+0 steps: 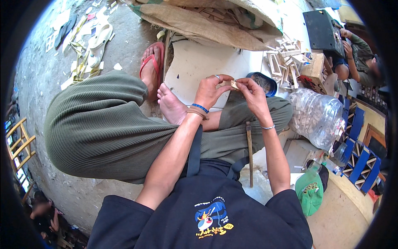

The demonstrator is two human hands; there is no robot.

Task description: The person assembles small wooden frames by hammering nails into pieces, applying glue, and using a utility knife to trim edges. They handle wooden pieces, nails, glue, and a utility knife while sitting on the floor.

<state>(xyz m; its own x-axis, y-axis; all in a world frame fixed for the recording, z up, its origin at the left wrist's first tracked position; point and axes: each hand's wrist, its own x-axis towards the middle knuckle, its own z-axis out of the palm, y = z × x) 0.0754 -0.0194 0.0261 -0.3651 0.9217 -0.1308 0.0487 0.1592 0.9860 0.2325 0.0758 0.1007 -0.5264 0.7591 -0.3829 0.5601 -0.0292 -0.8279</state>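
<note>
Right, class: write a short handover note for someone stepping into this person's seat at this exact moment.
Left hand: fingertips pinch one end of a small wooden piece.
Right hand: pinches its other end; both hold it above the lap.
Things: loose heap of small wooden frames on the white board ahead to the right; clear plastic jug full of small pieces at the right knee; a stick-like tool rests on the right leg.
Done: one piece picked up.
Left: the heap looks largely unsorted; the held piece's state cannot be told.

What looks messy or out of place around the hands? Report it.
Scraps and strips lie scattered on the concrete floor far left. Small wooden pieces are heaped loosely at upper right. Both hands pinch one small wooden piece.
</note>
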